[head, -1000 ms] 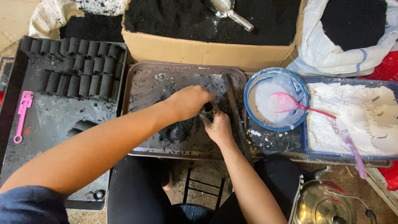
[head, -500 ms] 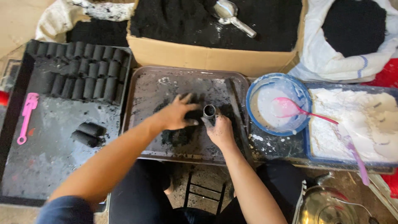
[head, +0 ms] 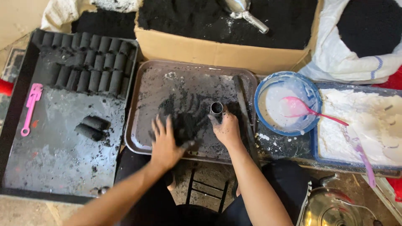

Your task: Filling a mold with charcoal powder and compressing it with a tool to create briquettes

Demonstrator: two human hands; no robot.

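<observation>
My right hand (head: pixel 227 127) grips a short metal tube (head: pixel 216 108) standing upright on a grey metal tray (head: pixel 146 88) smeared with black powder. A loose heap of black powder (head: pixel 184 121) lies in the tray's middle. My left hand (head: pixel 164 142) rests flat on the tray's near edge with fingers spread, touching the edge of that heap. Both hands are blackened.
A black tray (head: pixel 50 155) on the left carries rows of black cylinders (head: pixel 90 62), two loose cylinders (head: pixel 92 127) and a pink tool (head: pixel 30 108). Behind stand a cardboard box of black powder (head: pixel 217 52) with a metal scoop (head: pixel 245 11). A blue bowl (head: pixel 289 102) with pink spoon and white powder tray (head: pixel 364 125) sit right.
My left hand has drawn back from beside the tube to the tray's near edge, fingers spreading over the powder. My right hand stays on the tube. The view has shifted slightly.
</observation>
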